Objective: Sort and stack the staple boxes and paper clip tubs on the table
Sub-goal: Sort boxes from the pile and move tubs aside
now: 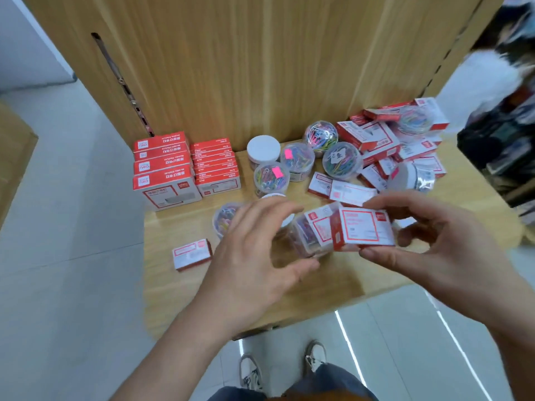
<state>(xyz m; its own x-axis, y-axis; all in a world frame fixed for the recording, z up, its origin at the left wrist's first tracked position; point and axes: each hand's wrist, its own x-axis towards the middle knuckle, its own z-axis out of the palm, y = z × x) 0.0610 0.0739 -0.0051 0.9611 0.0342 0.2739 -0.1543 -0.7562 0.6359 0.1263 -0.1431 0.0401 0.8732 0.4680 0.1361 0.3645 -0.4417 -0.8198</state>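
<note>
— Head view. Containers?
— Upright mid-table: clear tubs (296, 160) full of coloured paper clips, lids on. Between the hands, one near tub (304, 238), clips inside, blurred.
— Hands?
— Spread wide: the left hand (254, 256), fingers curved toward the near tub; touching or not, cannot tell. Pinched between thumb and fingers of the right hand (434, 250): a small staple box (363, 228), just beside that tub.
— Around them?
— Far left on the table (179, 299), two neat stacks of red boxes (165, 169). Far right, a loose heap of boxes (376, 140) with tubs partly buried. Near left, a lone box (191, 257). Half hidden behind the left hand, another tub (224, 218).
</note>
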